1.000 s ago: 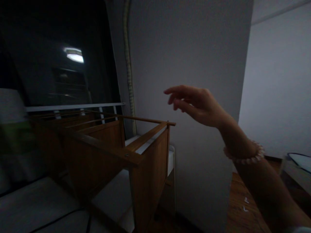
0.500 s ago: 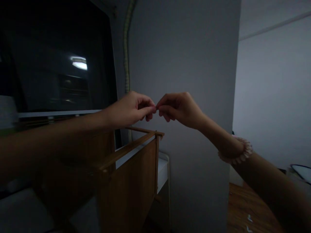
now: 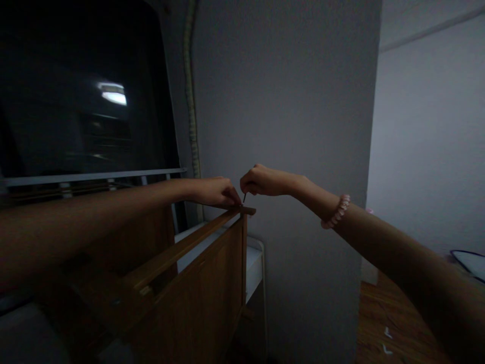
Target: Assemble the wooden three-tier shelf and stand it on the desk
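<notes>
A brown wooden furniture frame [image 3: 212,253] stands in front of me in a dim room. Its far top corner [image 3: 246,209] is where both hands meet. My left hand [image 3: 215,192] rests on that corner with its fingertips pinched together against the wood; whatever it pinches is too small to make out. My right hand [image 3: 261,181] is closed in a fist round a thin metal tool [image 3: 245,197], whose tip points down at the corner. A beaded bracelet [image 3: 335,212] sits on my right wrist.
A grey wall pillar [image 3: 288,126] rises right behind the frame. A dark window [image 3: 83,101] with a pale rail fills the left. A white surface [image 3: 253,260] lies below the frame's far end. Wooden floor [image 3: 390,323] shows at lower right.
My left arm came into view and met my right hand in the air. Both hands then dropped to the frame's far corner, the right one turning into a fist round the tool.
</notes>
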Available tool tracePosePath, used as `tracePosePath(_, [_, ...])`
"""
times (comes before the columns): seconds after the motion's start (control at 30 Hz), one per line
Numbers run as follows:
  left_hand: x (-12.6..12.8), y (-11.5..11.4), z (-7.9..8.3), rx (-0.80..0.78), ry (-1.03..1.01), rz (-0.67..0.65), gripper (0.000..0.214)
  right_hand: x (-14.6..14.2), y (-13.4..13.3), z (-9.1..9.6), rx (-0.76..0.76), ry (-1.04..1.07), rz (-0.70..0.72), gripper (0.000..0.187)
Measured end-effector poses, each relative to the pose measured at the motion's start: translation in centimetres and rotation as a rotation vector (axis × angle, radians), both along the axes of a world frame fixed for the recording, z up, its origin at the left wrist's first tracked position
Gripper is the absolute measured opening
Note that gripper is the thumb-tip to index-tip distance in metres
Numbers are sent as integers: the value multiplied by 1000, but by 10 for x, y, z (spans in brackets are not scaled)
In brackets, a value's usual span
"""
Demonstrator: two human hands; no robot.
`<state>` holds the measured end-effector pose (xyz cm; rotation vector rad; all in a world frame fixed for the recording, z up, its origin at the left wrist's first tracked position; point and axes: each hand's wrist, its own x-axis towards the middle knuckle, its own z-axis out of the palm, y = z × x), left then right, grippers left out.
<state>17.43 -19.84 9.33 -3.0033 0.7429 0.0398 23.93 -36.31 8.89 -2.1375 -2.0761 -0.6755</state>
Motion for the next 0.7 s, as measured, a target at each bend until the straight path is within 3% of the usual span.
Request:
tracePosePath(0.17, [9,1,-1,-13,0,-45,23,-2,4,1,-41,0,2,20])
tracePosePath(0.37, [15,6,-3,-141,4,24,23,-7,9,3,-95,-41,-26,21])
tracePosePath(0.7, [19,15,-6,-258,30,-31,19,-7,12,8,-143,-74,-63,19])
